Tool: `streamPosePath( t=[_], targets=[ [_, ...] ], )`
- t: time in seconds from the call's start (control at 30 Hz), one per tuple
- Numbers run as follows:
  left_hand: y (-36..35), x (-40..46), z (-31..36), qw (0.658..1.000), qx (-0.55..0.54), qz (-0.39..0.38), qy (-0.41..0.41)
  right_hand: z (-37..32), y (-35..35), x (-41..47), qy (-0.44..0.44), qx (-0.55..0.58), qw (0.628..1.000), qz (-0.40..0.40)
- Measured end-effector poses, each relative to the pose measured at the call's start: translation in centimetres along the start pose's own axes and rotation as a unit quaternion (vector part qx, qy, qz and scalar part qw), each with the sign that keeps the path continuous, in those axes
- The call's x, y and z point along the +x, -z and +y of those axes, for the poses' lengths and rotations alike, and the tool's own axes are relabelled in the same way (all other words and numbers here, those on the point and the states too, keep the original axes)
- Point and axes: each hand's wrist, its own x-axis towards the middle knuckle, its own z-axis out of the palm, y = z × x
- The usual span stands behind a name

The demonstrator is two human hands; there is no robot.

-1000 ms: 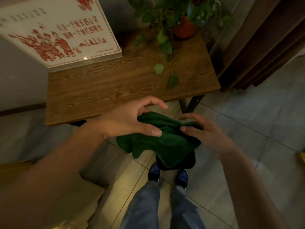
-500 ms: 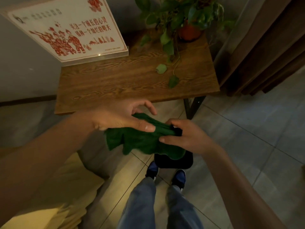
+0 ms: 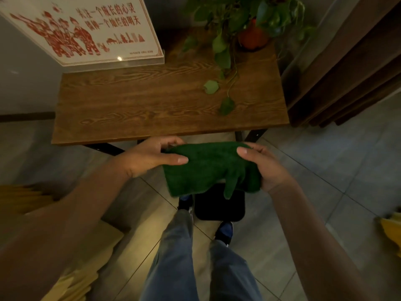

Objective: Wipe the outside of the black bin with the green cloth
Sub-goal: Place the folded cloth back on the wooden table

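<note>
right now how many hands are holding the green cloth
2: the left hand grips the green cloth's left edge, the right hand its right edge, above the black bin.

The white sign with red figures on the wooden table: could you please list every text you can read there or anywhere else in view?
"关注一个成长的心灵": upper red line on the white acrylic sign with red paper-cut figures, standing on the brown wooden table.
"描绘一个灿烂的明天": lower red line; some characters are blurred, so this reading is uncertain.
Small print near the sign's lower right corner: too small to read.
Green cloth, black bin, orange plant pot: no text visible.
</note>
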Motion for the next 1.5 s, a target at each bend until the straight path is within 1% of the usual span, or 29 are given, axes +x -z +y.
streamPosePath(
  t=[0.03, 0.07, 0.1, 0.13, 0.17, 0.2, 0.27, 0.3, 0.33, 0.37, 0.43, 0.47, 0.5, 0.53, 0.57, 0.63, 0.67, 0.7, 0.73, 0.8, 0.9, 0.93, 1.03, 1.1, 1.17, 1.2, 1.3, 1.43, 1.5],
  targets=[
    [0.6, 0.7, -0.6, 0.995, -0.096, 0.016, -0.012, -0.3, -0.1, 1.1, 0.002, 0.021, 1.000, 0.019],
    [0.0, 0.8, -0.9, 0.981, -0.187, 0.040, -0.025, -0.5, -0.2, 1.1, 0.012, 0.039, 0.999, 0.034],
    [1.0, 1.8, -1.4, 0.962, -0.264, 0.058, -0.027, -0.8, -0.6, 2.6, 0.007, 0.062, 0.997, 0.045],
    [1.4, 2.7, -1.5, 0.944, -0.321, 0.071, -0.025, -0.9, -0.9, 4.0, 0.002, 0.091, 0.994, 0.066],
    [0.6, 3.0, -1.1, 0.929, -0.359, 0.089, -0.029, -1.0, -1.0, 4.2, 0.002, 0.112, 0.990, 0.081],
    [1.6, 3.8, -0.9, 0.913, -0.396, 0.093, -0.029, -1.1, -1.5, 6.2, -0.009, 0.121, 0.988, 0.092],
    [2.1, 4.3, 0.4, 0.896, -0.431, 0.097, -0.055, -1.0, -2.1, 8.7, -0.024, 0.108, 0.987, 0.114],
    [3.4, 4.6, 1.2, 0.894, -0.433, 0.092, -0.072, -1.0, -2.7, 10.7, -0.027, 0.075, 0.989, 0.121],
    [4.5, 4.8, 2.1, 0.894, -0.429, 0.088, -0.090, -0.9, -3.2, 12.6, -0.027, 0.031, 0.988, 0.149],
    [4.2, 4.5, 2.9, 0.896, -0.423, 0.088, -0.105, -0.5, -3.0, 12.9, -0.021, -0.010, 0.983, 0.180],
    [6.4, 4.5, 4.1, 0.907, -0.399, 0.081, -0.111, -0.5, -3.8, 15.6, 0.002, -0.090, 0.955, 0.283],
    [6.2, 4.2, 4.6, 0.908, -0.397, 0.081, -0.108, -0.4, -3.9, 15.2, 0.009, -0.095, 0.943, 0.318],
    [7.1, 4.4, 4.7, 0.912, -0.390, 0.077, -0.103, -0.3, -4.5, 15.8, -0.001, -0.041, 0.949, 0.313],
    [8.0, 4.4, 4.8, 0.914, -0.386, 0.070, -0.102, 0.0, -5.3, 16.3, -0.033, 0.023, 0.964, 0.264],
    [8.1, 4.2, 4.9, 0.914, -0.387, 0.068, -0.106, 0.2, -6.3, 16.1, -0.068, 0.072, 0.975, 0.199],
    [9.3, 4.5, 5.0, 0.913, -0.391, 0.051, -0.099, 1.2, -8.4, 17.5, -0.089, 0.114, 0.983, 0.115],
    [9.2, 4.5, 5.0, 0.914, -0.390, 0.061, -0.094, 1.1, -9.3, 17.7, -0.092, 0.147, 0.981, 0.092],
    [9.9, 4.8, 4.7, 0.917, -0.381, 0.075, -0.092, 1.2, -10.4, 18.5, -0.095, 0.180, 0.976, 0.074],
    [10.5, 5.1, 4.5, 0.917, -0.380, 0.088, -0.087, 1.1, -11.0, 19.3, -0.095, 0.198, 0.973, 0.078],
    [11.3, 6.1, 3.8, 0.918, -0.374, 0.112, -0.075, 0.8, -10.8, 20.1, -0.085, 0.197, 0.967, 0.135],
    [13.7, 8.0, 1.9, 0.931, -0.334, 0.141, -0.048, 0.1, -8.3, 21.8, -0.050, 0.130, 0.958, 0.250],
    [14.4, 8.9, 0.9, 0.934, -0.322, 0.153, -0.036, -0.4, -7.5, 22.6, -0.051, 0.094, 0.956, 0.275],
    [15.4, 12.1, -2.4, 0.943, -0.271, 0.195, 0.019, -1.4, -5.5, 24.6, -0.062, -0.037, 0.953, 0.296],
    [15.6, 14.2, -4.1, 0.951, -0.194, 0.239, 0.045, -1.3, -4.5, 25.8, -0.068, -0.154, 0.941, 0.293],
    [15.4, 15.8, -5.1, 0.959, -0.102, 0.259, 0.061, -1.0, -3.2, 26.4, -0.068, -0.275, 0.911, 0.298],
    [15.3, 16.4, -5.6, 0.959, -0.068, 0.266, 0.065, -0.7, -2.7, 26.8, -0.066, -0.318, 0.896, 0.302],
    [14.9, 17.2, -6.0, 0.950, 0.048, 0.303, 0.054, -0.2, -2.3, 27.0, -0.040, -0.433, 0.843, 0.316],
    [14.5, 16.8, -6.6, 0.911, 0.217, 0.349, 0.045, 0.2, -2.9, 26.8, -0.006, -0.544, 0.761, 0.352],
    [14.1, 16.3, -6.7, 0.881, 0.297, 0.364, 0.052, 0.4, -2.9, 26.4, 0.000, -0.576, 0.734, 0.360]
  ],
)
